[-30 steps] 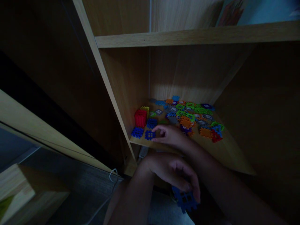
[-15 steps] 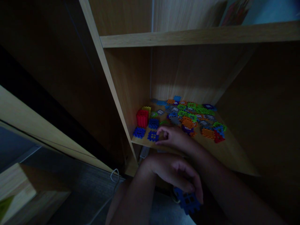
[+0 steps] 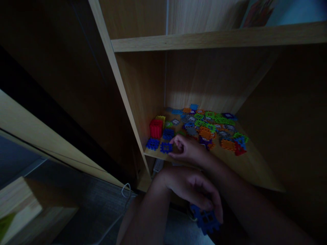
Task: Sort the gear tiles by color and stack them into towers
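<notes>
My right hand (image 3: pixel 185 148), its arm reaching in from the lower right, has thumb and fingertips bent around the right side of a blue square interlocking tile (image 3: pixel 166 147) on the shelf. My left hand (image 3: pixel 192 187) is in front of and below the shelf edge, closed on another blue interlocking tile (image 3: pixel 206 219) with square holes. Behind the right hand's tile lies a blue tile stack (image 3: pixel 168 134). More blue tiles (image 3: pixel 152 144) lie to its left, with a stack of red tiles (image 3: pixel 156 128) behind them. A yellow piece (image 3: pixel 161 119) is behind the red stack.
Many mixed-colour tiles lie loose across the shelf, including green ones (image 3: pixel 224 119), orange ones (image 3: pixel 228 145) and a red one (image 3: pixel 239 149). An upper shelf board (image 3: pixel 204 41) runs above. A white cable (image 3: pixel 125 190) and a wooden block (image 3: pixel 19 197) are at the lower left.
The tile at my right hand has shifted slightly left, towards the other blue tiles, with the hand moving along. My left hand keeps its tile in nearly the same place.
</notes>
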The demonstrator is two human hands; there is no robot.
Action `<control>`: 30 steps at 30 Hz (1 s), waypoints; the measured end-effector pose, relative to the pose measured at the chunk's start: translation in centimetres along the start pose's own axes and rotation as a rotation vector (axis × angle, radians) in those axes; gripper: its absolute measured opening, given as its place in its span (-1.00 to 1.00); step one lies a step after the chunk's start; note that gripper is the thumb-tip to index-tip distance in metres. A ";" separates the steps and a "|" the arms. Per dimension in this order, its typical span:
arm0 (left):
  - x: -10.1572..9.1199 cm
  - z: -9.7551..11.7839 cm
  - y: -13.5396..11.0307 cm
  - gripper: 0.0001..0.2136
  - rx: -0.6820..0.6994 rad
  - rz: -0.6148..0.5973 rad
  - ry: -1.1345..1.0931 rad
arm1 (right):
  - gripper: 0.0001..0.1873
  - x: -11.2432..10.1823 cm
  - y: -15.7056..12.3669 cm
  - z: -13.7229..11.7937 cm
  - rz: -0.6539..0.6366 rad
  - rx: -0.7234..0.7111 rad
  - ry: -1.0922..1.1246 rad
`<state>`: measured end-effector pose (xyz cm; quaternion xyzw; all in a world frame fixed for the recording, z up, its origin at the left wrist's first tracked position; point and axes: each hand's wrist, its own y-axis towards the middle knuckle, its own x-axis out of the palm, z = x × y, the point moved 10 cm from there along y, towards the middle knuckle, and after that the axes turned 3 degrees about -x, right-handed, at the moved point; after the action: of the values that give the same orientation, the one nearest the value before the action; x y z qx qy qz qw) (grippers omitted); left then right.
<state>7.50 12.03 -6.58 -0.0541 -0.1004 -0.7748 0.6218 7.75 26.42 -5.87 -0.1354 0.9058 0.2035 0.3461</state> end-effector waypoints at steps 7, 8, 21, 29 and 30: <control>1.6 1.1 0.3 -0.79 0.018 -0.103 -0.042 | -0.52 2.6 1.5 -2.5 0.114 0.004 0.150; 1.8 1.3 0.3 -0.80 0.017 -0.117 -0.052 | -0.53 3.0 1.8 -2.8 0.124 0.011 0.145; 1.8 2.6 -0.5 -0.80 -0.008 -0.081 -0.092 | -0.57 4.0 2.5 -2.2 0.208 0.031 0.090; 1.9 3.1 -0.6 -0.82 0.020 -0.049 -0.099 | -0.57 4.4 2.7 -2.1 0.192 0.022 0.096; 1.8 3.0 -0.6 -0.80 0.017 -0.050 -0.095 | -0.56 4.4 2.8 -2.1 0.189 0.021 0.092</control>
<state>6.43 11.06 -3.33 -0.0829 -0.1377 -0.7857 0.5973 2.27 27.41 -6.71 -0.0552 0.9315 0.2194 0.2847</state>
